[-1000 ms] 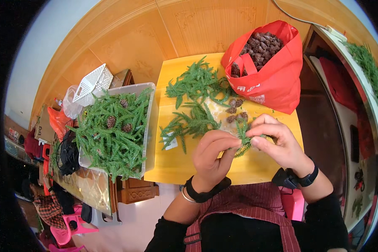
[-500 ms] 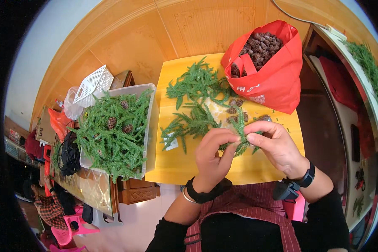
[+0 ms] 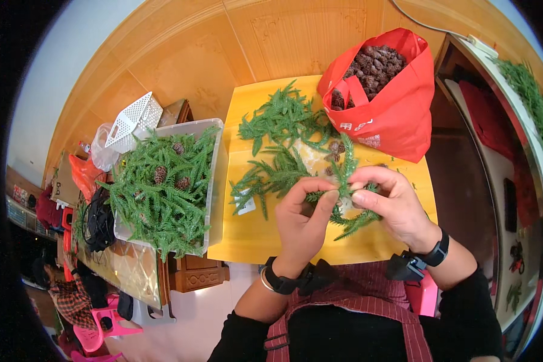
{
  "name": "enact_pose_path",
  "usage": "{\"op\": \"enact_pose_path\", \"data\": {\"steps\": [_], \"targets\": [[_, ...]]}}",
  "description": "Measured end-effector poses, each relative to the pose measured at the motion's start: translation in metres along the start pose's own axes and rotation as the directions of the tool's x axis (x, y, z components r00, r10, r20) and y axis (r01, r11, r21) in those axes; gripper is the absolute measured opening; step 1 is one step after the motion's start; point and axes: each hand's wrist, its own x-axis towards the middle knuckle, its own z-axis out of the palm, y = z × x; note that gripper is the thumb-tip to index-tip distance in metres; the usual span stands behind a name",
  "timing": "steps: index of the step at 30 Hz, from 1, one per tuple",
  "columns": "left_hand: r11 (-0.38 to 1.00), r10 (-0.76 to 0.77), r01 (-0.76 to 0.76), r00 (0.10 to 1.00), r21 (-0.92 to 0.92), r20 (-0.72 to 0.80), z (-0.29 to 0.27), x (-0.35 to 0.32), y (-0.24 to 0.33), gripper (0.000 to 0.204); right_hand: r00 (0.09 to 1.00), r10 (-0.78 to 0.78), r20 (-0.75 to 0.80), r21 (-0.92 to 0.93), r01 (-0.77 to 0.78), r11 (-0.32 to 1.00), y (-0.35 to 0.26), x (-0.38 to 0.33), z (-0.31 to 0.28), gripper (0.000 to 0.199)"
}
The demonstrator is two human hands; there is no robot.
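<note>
Both hands pinch a green artificial pine sprig [image 3: 347, 161] above the yellow table [image 3: 265, 244]. My left hand [image 3: 306, 218] grips it from the left, thumb against forefinger. From the other side my right hand [image 3: 392, 204] pinches it near the middle, where the branches meet. One branch points away from me; others spread out below and beside my fingers. Just beyond, several brown pine cones [image 3: 335, 149] lie on the table, partly covered by the sprig. Loose pine sprigs [image 3: 274, 172] lie left of them, with a larger heap [image 3: 283, 117] farther back.
A red bag [image 3: 398, 123] full of pine cones stands at the back right. Left of the table is a clear plastic bin [image 3: 214, 181] heaped with sprigs and a few cones. A white basket [image 3: 136, 117] is behind it. A person [image 3: 72, 298] sits at the far left.
The sprig has turned in my fingers, and its branches are spread wider, one now upright and others reaching lower right. My left wrist has rotated, and both hands stay close together.
</note>
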Motion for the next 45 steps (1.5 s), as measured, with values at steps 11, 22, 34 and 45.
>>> {"op": "enact_pose_path", "data": {"steps": [11, 22, 34, 45], "targets": [[0.912, -0.316, 0.326, 0.946, -0.249, 0.079, 0.003, 0.006, 0.002, 0.011, 0.743, -0.564, 0.36, -0.703, 0.613, 0.361, -0.004, -0.001, -0.01, 0.014], [0.974, 0.125, -0.143, 0.987, 0.178, 0.105, 0.0, 0.004, 0.007, 0.009, 0.964, 0.214, 0.159, -0.199, -0.181, 0.963, -0.021, 0.003, -0.022, 0.018], [0.972, 0.098, -0.147, 0.963, 0.185, 0.252, -0.003, 0.006, 0.013, 0.009, 0.937, 0.083, 0.338, -0.364, 0.049, 0.93, -0.033, 0.004, -0.021, 0.015], [0.97, -0.135, 0.106, 0.983, 0.217, 0.126, -0.005, 0.006, 0.014, 0.007, 0.715, -0.481, 0.507, -0.841, 0.532, -0.096, -0.028, 0.004, -0.003, 0.022]]}}
